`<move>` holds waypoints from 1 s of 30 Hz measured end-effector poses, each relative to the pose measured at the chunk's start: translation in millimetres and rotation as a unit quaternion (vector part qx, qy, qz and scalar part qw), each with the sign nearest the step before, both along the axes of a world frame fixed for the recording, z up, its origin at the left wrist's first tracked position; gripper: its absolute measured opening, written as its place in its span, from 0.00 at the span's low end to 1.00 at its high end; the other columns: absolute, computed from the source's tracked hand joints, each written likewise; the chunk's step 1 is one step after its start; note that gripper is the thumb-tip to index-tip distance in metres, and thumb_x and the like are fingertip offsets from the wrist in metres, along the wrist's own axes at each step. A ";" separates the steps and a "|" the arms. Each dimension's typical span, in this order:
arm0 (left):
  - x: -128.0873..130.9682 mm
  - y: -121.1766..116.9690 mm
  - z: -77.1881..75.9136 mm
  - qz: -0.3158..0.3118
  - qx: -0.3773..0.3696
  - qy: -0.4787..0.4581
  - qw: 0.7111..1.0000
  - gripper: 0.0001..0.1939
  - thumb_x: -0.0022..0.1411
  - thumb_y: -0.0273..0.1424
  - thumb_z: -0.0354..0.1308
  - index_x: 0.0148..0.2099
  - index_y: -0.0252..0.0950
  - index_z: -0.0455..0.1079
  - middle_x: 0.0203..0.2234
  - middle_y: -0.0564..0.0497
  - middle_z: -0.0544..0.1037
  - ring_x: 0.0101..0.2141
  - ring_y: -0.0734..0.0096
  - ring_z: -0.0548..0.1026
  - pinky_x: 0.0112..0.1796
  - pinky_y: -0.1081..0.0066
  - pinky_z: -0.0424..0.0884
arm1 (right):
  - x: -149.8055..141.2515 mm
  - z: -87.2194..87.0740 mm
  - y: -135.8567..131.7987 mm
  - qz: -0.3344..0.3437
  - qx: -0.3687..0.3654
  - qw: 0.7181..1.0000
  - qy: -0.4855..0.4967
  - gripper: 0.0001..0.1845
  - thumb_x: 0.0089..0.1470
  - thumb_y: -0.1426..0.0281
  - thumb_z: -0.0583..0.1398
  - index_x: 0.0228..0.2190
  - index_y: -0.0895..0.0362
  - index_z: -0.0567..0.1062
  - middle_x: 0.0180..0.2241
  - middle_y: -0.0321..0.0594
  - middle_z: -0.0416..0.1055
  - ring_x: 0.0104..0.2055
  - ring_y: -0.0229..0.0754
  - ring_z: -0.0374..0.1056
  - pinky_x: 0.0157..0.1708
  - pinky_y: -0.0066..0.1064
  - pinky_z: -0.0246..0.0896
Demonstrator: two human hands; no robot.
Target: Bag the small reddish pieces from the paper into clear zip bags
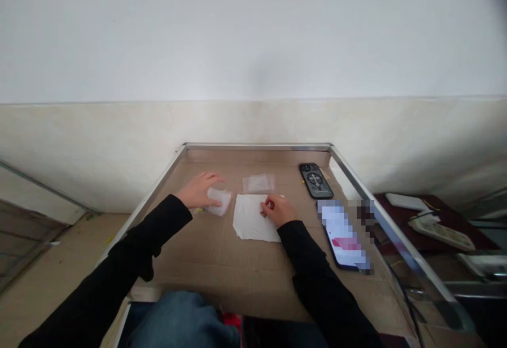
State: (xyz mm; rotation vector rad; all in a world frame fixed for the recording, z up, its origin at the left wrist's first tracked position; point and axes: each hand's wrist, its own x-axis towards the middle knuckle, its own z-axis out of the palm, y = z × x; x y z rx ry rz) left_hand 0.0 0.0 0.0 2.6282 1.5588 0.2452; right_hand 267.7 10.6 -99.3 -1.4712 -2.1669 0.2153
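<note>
My left hand (198, 189) rests with its fingers curled over a small stack of clear plastic bags (219, 201) on the brown cardboard table top (222, 253). My right hand (279, 209) is closed in a pinch at the right edge of a white sheet of tissue (250, 221) that lies flat between the hands; something small and red shows at its fingertips. Another clear plastic bag (259, 182) lies just beyond the white sheet.
A black phone with a cross on its case (315, 180) lies at the back right, and a second phone with a lit screen (344, 236) lies in front of it. A metal rim (257, 147) frames the table. A white power strip (441, 231) sits lower right.
</note>
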 end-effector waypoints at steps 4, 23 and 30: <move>-2.2 -0.7 -25.5 -0.022 -0.052 0.041 0.998 0.39 0.35 0.48 0.58 0.50 0.41 0.57 0.46 0.47 0.62 0.45 0.60 0.60 0.44 0.64 0.54 | -1.5 0.1 -0.3 -0.003 0.003 1.000 0.002 0.10 0.46 0.63 0.52 0.22 0.55 0.67 0.22 0.33 0.65 0.23 0.33 0.56 0.22 0.25 0.41; 16.6 -1.2 -9.6 -0.044 -0.062 0.014 0.997 0.36 0.33 0.52 0.57 0.43 0.35 0.60 0.39 0.45 0.65 0.40 0.59 0.61 0.41 0.64 0.55 | -4.3 7.2 -3.1 0.039 0.027 0.994 0.102 0.09 0.46 0.65 0.53 0.25 0.56 0.69 0.25 0.35 0.64 0.24 0.33 0.58 0.25 0.25 0.50; 67.2 -7.2 24.6 -0.076 -0.102 -0.190 0.973 0.28 0.40 0.45 0.57 0.43 0.36 0.58 0.38 0.48 0.65 0.40 0.67 0.63 0.41 0.67 0.57 | -4.9 10.1 0.4 0.052 -0.065 0.950 0.300 0.15 0.46 0.59 0.52 0.23 0.58 0.69 0.20 0.35 0.63 0.19 0.31 0.56 0.20 0.24 0.53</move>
